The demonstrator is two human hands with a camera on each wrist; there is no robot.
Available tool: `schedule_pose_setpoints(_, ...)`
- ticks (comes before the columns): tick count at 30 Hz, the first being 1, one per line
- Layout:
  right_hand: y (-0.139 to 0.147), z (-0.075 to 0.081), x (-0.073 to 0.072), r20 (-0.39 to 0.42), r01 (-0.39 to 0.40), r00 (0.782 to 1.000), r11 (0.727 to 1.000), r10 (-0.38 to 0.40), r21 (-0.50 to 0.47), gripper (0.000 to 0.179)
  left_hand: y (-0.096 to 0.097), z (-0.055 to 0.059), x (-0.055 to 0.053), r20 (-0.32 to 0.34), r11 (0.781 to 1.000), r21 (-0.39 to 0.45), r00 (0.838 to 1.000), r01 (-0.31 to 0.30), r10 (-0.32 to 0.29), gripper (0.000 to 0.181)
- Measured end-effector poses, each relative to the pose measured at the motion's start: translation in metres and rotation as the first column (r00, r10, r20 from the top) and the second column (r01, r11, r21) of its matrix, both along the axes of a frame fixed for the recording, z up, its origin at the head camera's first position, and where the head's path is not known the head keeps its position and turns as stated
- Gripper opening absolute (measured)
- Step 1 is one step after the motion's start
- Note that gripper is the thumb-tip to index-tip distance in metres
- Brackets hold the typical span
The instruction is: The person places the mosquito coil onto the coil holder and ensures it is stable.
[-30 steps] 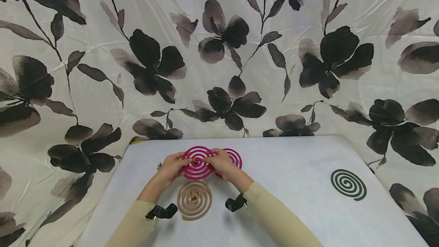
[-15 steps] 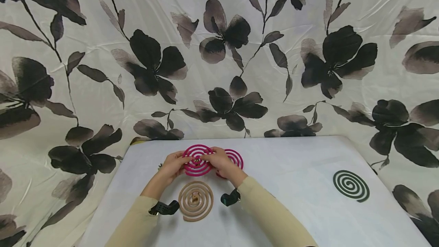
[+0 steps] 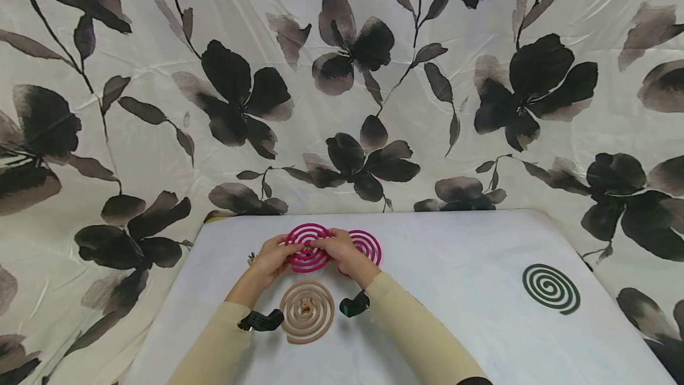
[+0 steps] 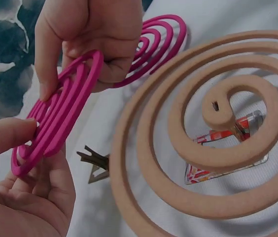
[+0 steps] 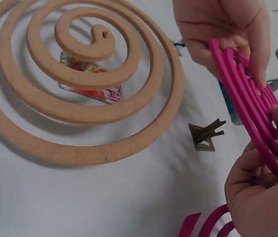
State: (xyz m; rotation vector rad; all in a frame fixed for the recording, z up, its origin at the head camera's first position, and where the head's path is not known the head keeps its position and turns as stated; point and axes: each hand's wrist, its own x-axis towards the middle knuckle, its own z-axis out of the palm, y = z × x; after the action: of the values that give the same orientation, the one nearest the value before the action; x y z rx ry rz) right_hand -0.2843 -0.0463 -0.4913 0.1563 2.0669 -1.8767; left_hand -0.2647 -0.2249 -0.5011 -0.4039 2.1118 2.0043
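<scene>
My left hand and right hand hold a pink mosquito coil between them, above the table. Thumbs lie on its face near the centre, with other fingers behind it. In both wrist views the coil looks tilted, its spiral rings close together. A second pink mosquito coil is beyond the right hand, partly covered by it. Nearer the body is a tan mosquito coil, raised above the table. A small metal coil stand with upright prongs is beside the tan coil.
A dark green coil lies far to the right on the white table. Under the tan coil shows a shiny red-and-white patterned piece. Beside the left hand is a small dark object. A floral cloth hangs behind the table.
My right wrist has drawn a little to the left, towards the tan coil. The held coil has tilted slightly. Both hands keep their hold; the view itself has shifted slightly.
</scene>
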Motion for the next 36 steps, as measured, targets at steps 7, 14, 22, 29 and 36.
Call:
schedule_pose_setpoints(7, -0.002, -0.011, 0.002, 0.035, -0.015, 0.999, 1.0, 0.015, -0.027, 0.041, 0.0, -0.011, 0.002, 0.012, 1.0, -0.005, 1.0, -0.028, 0.028, 0.052)
schedule_pose_setpoints(14, -0.006, -0.012, -0.001, 0.032, 0.005, 0.999, 1.0, -0.005, -0.015, 0.037, 0.0, -0.012, -0.003, -0.006, 0.999, -0.018, 0.999, -0.05, 0.05, 0.05)
schedule_pose_setpoints(22, -0.01, -0.012, -0.003, 0.016, 0.007, 1.0, 1.0, -0.007, -0.007, 0.031, 0.0, -0.014, -0.004, -0.018, 0.997, -0.011, 0.997, -0.074, 0.074, 0.048)
schedule_pose_setpoints(29, -0.01, -0.019, -0.005, -0.012, 0.005, 1.0, 1.0, -0.005, -0.027, 0.027, 0.002, -0.019, -0.006, -0.006, 0.996, -0.014, 0.996, -0.084, 0.084, 0.047)
schedule_pose_setpoints(36, -0.013, -0.02, -0.006, -0.013, 0.011, 1.0, 1.0, -0.011, 0.023, 0.035, 0.003, -0.019, -0.007, -0.014, 0.996, -0.027, 0.996, -0.089, 0.088, 0.05)
